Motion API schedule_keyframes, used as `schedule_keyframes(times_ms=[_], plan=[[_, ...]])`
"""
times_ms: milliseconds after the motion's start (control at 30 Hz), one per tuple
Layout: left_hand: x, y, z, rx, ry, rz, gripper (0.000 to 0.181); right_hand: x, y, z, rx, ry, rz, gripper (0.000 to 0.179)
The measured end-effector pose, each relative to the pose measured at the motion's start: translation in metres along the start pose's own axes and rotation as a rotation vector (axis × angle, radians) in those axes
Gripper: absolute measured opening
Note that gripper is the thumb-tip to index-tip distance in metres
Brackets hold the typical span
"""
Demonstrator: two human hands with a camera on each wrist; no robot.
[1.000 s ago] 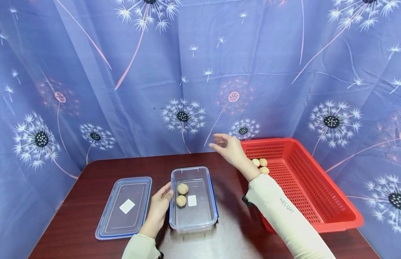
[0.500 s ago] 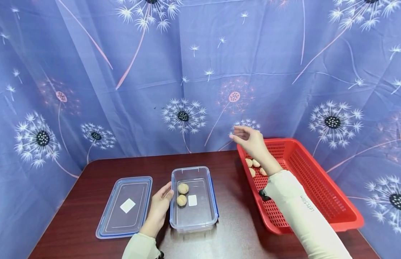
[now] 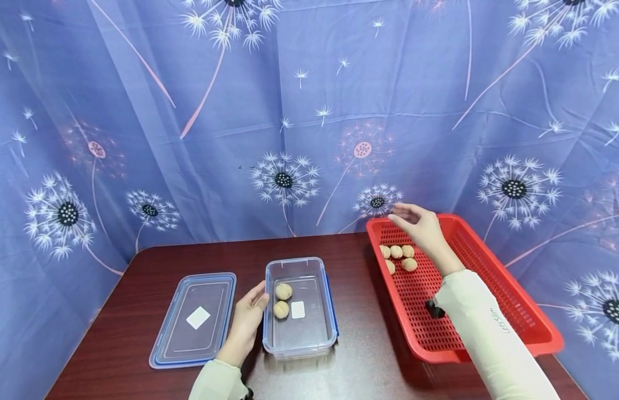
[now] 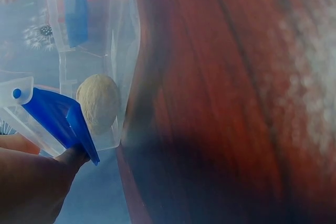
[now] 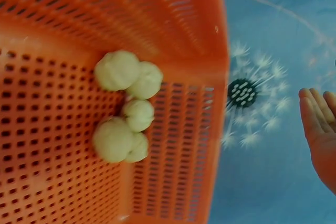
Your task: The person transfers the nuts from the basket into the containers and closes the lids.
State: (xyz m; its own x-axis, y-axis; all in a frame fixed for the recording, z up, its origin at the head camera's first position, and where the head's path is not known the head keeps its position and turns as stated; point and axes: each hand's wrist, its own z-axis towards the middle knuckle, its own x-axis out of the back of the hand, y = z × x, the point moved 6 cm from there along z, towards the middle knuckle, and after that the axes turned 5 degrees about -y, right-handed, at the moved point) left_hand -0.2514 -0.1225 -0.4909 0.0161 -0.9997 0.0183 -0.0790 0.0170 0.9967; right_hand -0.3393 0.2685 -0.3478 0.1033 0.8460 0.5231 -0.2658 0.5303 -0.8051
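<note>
Your right hand (image 3: 420, 226) is above the far part of the basket, at right of the head view; its fingers curve loosely, the thumb stands apart from them, and it holds nothing. Your left hand (image 3: 248, 319), at lower centre, lies with fingers rather straight along the left wall of the clear box (image 3: 300, 352), touching it. The left wrist view shows the thumb at the blue latch (image 4: 60, 119).

Near the right hand, but not touching it, five walnuts (image 3: 409, 265) lie together in the upper left corner of the red basket (image 3: 414, 294). Two more walnuts (image 3: 283, 291) are in the left half of the box.

I judge the walnuts light, hard and dry, ready to roll but not easily crushed. Take one across its widest part, between thumb and two fingertips, from above. The box is probably light and a little slippery, so it is better to steady it by the wall than by the latch.

Farther to the left, the lid (image 3: 214, 319) lies flat on the dark table (image 3: 357, 278).
</note>
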Motion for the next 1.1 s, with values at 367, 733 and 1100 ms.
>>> schedule_keyframes(times_ms=[367,733,1100], plan=[[0.000,0.002,-0.002,-0.008,-0.002,-0.005,0.042,0.008,0.042,-0.007,-0.081,-0.007,-0.021,0.057],[0.000,0.003,-0.004,-0.010,-0.008,-0.016,0.042,0.010,0.087,-0.017,-0.174,-0.039,-0.055,0.060],[0.000,0.002,-0.003,-0.018,-0.004,-0.018,0.042,0.006,0.112,-0.027,-0.258,-0.120,-0.071,0.062]])
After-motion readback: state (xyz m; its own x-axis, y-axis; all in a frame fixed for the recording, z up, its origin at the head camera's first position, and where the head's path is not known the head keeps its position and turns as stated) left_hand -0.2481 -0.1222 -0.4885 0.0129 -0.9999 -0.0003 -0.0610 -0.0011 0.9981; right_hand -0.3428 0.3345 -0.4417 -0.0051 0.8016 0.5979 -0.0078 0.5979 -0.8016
